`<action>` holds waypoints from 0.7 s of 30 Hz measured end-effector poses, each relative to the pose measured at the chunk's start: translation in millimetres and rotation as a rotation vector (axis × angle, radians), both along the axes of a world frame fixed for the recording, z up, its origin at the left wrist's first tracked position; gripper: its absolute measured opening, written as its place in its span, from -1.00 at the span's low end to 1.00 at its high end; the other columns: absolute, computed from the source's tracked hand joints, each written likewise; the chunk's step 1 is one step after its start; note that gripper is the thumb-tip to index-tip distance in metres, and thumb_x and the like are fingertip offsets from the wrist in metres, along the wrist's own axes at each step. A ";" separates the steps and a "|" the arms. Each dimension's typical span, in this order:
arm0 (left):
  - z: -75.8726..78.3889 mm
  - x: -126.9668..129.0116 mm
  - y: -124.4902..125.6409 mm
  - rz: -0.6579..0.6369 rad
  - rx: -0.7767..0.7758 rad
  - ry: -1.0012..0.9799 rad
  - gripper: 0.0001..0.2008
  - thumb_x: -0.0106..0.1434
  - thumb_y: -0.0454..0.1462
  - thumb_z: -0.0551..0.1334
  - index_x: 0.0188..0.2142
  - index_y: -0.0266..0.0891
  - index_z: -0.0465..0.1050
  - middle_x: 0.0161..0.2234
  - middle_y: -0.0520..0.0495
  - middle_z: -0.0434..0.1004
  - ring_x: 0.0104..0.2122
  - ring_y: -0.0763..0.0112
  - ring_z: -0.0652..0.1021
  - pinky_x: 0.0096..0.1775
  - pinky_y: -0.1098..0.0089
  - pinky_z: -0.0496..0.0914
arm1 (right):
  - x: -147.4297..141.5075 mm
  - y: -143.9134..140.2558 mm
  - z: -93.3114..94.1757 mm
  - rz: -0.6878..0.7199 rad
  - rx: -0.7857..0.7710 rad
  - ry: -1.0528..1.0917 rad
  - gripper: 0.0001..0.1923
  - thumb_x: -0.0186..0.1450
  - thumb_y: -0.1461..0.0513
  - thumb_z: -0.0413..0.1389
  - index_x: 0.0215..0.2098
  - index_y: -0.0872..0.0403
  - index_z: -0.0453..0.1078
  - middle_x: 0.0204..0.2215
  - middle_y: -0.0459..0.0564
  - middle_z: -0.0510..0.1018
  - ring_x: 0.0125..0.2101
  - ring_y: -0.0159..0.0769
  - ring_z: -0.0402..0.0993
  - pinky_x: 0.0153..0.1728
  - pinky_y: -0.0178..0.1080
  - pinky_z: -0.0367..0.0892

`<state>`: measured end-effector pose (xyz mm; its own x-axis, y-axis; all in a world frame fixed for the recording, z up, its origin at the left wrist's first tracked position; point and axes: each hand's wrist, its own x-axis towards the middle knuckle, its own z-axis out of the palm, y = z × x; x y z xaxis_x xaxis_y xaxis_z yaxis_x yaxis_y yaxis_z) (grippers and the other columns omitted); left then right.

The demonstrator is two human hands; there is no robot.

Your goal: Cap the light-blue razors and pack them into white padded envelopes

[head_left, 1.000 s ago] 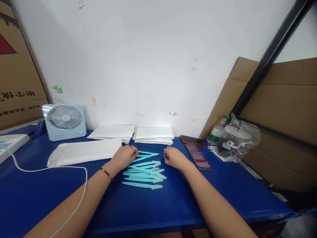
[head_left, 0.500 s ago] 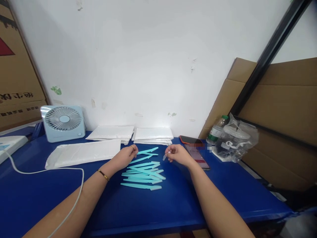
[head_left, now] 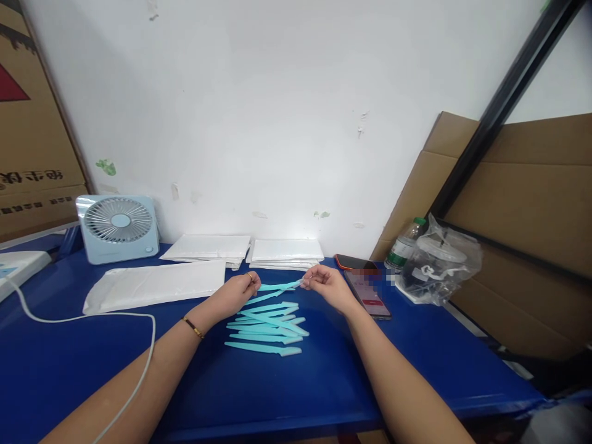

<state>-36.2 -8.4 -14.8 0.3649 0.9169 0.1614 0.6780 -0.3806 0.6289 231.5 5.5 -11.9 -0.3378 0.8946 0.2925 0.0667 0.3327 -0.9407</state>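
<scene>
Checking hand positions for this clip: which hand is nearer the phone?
Right. The right hand is just left of the phone; the left hand is farther left, beyond the teal sticks.

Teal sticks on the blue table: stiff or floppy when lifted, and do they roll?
Probably stiff: the stick spans straight between left hand and right hand with no sag. Likely light, since fingertips alone hold it. The pile looks flat, so sliding seems likelier than rolling.

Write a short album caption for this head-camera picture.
Both hands, left hand and right hand, hold one turquoise plastic stick above a pile of sticks on a blue table.
</scene>
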 end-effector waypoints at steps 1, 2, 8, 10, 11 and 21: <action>0.1 0.1 -0.3 -0.005 0.002 -0.001 -0.72 0.23 -0.08 -0.06 -0.37 -0.19 0.28 -0.44 0.02 0.42 -0.46 0.42 0.37 -0.39 0.43 0.23 | -1.3 -0.8 -0.5 0.014 -0.009 -0.004 -0.75 0.08 0.12 0.21 -0.38 0.12 0.36 -0.49 -0.03 0.53 -0.41 -0.32 0.49 -0.31 -0.25 0.36; 0.3 0.2 -0.6 -0.011 -0.001 -0.002 -0.72 0.23 -0.07 -0.05 -0.37 -0.19 0.28 -0.45 0.02 0.42 -0.46 0.43 0.36 -0.40 0.44 0.22 | -1.7 -1.7 -0.4 0.032 -0.023 -0.016 -0.75 0.08 0.12 0.22 -0.38 0.13 0.36 -0.50 -0.03 0.53 -0.41 -0.32 0.49 -0.31 -0.25 0.37; 3.9 1.1 -1.9 -0.092 -0.080 0.047 -0.70 0.14 -0.04 0.07 -0.43 -0.22 0.37 -0.55 0.07 0.35 -0.54 0.47 0.33 -0.48 0.48 0.17 | 15.2 -2.7 11.7 0.018 -0.020 -0.178 -0.72 0.06 0.12 0.22 -0.34 0.15 0.43 -0.48 0.01 0.54 -0.44 -0.33 0.46 -0.41 -0.30 0.34; 3.4 0.8 -0.7 -0.082 -0.070 0.051 -0.69 0.14 -0.04 0.07 -0.44 -0.22 0.39 -0.56 0.06 0.34 -0.54 0.47 0.32 -0.48 0.48 0.17 | 23.8 -2.2 17.7 -0.090 0.019 -0.186 -0.71 0.07 0.11 0.21 -0.33 0.15 0.44 -0.47 0.00 0.53 -0.45 -0.34 0.45 -0.43 -0.32 0.32; 2.7 0.4 0.1 -0.068 -0.063 0.048 -0.68 0.14 -0.03 0.06 -0.43 -0.23 0.39 -0.56 0.06 0.33 -0.54 0.47 0.31 -0.48 0.48 0.17 | 27.4 -2.1 20.3 -0.133 0.034 -0.193 -0.71 0.08 0.10 0.20 -0.33 0.15 0.45 -0.48 0.00 0.52 -0.45 -0.34 0.44 -0.45 -0.33 0.31; 6.0 1.3 -3.9 -0.123 -0.033 0.062 -0.66 0.10 -0.05 0.12 -0.24 -0.20 0.44 -0.33 -0.04 0.44 -0.39 0.38 0.41 -0.35 0.43 0.29 | 20.0 -11.5 17.8 0.132 0.014 -0.636 -0.74 0.03 0.10 0.21 -0.39 0.11 0.52 -0.58 -0.07 0.48 -0.56 -0.41 0.33 -0.55 -0.40 0.19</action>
<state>-34.9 -12.3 -8.8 0.4834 0.8690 0.1054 0.6651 -0.4429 0.6013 251.4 -6.0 5.9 -0.5555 0.8315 0.0105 0.5673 0.3881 -0.7263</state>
